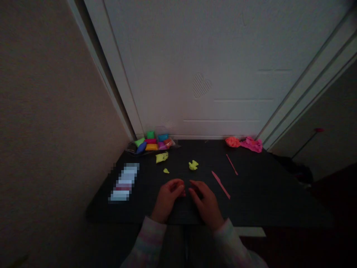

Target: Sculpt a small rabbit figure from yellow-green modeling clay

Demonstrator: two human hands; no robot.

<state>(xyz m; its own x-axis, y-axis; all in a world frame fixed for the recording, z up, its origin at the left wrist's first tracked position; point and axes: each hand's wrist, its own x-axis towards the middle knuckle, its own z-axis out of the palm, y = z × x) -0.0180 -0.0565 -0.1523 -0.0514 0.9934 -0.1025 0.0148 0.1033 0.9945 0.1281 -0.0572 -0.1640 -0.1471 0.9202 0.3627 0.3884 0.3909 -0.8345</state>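
Close to the table's near edge, my left hand (171,192) is closed, thumb against curled fingers; anything inside it is too small or hidden to make out. My right hand (205,199) faces it a short gap away, thumb and fingers apart, nothing seen between them. Just beyond both hands sits a small lumpy yellow clay figure (193,165). Left of it lie a flat scrap of yellow clay (166,171) and a yellow clay packet (161,157). A pink plastic knife (221,185) rests right of my right hand, with a thin pink modelling tool (231,164) farther back.
A clear bag of colourful clay packets (152,144) lies at the back left. Orange clay (232,142) and a crumpled pink piece (251,144) sit at the back right. A blurred-out bright device (124,182) is on the left. A white door (178,74) rises behind the dark table (264,197).
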